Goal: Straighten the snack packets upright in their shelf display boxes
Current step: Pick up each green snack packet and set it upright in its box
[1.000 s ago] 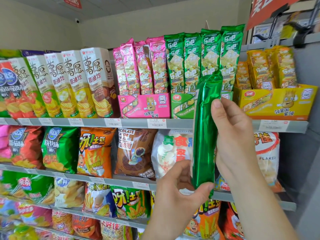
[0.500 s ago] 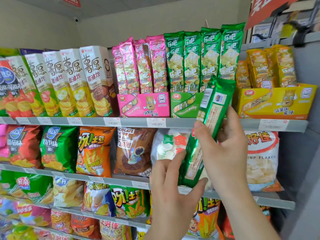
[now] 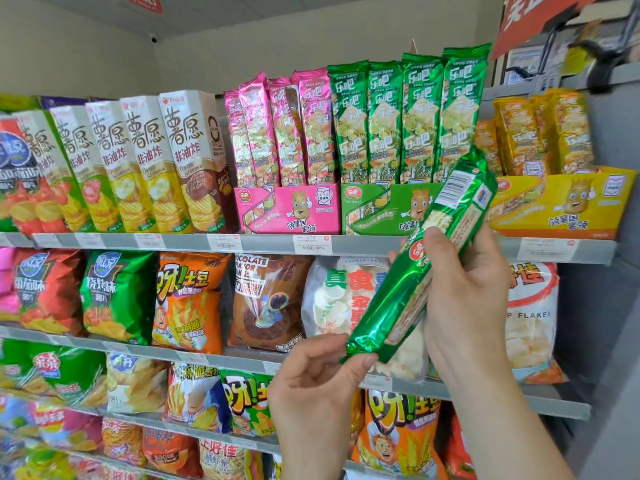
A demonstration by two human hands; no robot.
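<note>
A long green foil snack packet is in the air in front of the shelves, tilted with its top to the upper right and its back label facing me. My right hand grips its middle. My left hand pinches its bottom seam. Behind it on the top shelf stands the green display box with several green packets upright in it. A pink display box with upright pink packets sits to its left, and a yellow display box with yellow packets to its right.
Tall chip cartons fill the top shelf's left side. Lower shelves hold rows of chip bags. A grey side panel closes the shelving on the right. Price tags line the shelf edge.
The green packet went from nearly upright to leaning right, and turned so its printed back shows. My right hand moved down to its middle; my left hand shifted to pinching the bottom seam.
</note>
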